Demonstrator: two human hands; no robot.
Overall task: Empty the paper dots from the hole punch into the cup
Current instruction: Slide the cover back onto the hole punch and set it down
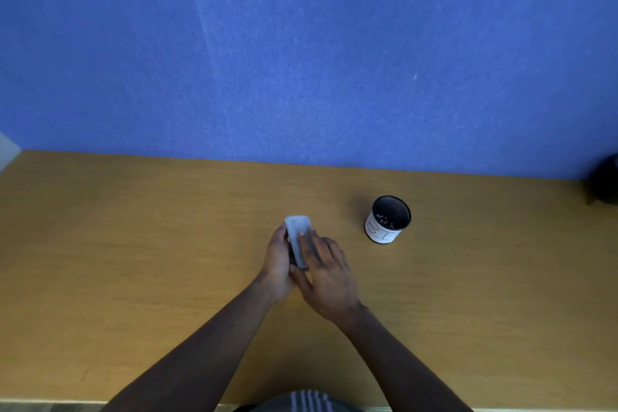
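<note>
Both hands clasp the pale hole punch [298, 240] over the table [133, 244]: left hand [278, 262] along its left side, right hand [326, 278] on top. The cup [388, 220] stands right of the grip, apart, white dots inside.

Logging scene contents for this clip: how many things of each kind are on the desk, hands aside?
Hole punch: 1
Cup: 1
Dark object at the right edge, cut off, kind unclear: 1
Total: 3

Cup label [379, 233]: white paper on the black cup [389, 219], hand-drawn marks, not legible
Other text: none readable
</note>
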